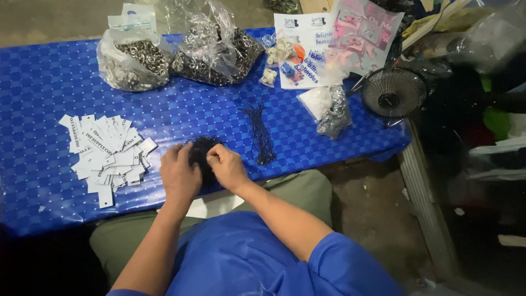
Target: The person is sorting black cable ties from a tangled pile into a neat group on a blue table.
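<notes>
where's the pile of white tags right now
In the head view, the pile of white tags lies on the blue table just left of the left hand, in front of the bags of metal rings.

A tangled heap of thin black strings [200,149] lies on the blue checked counter [44,87], near its front edge. It is dark, loose and matted, without clear shape. Both hands rest on it, so part of the heap is hidden beneath the fingers.
</notes>
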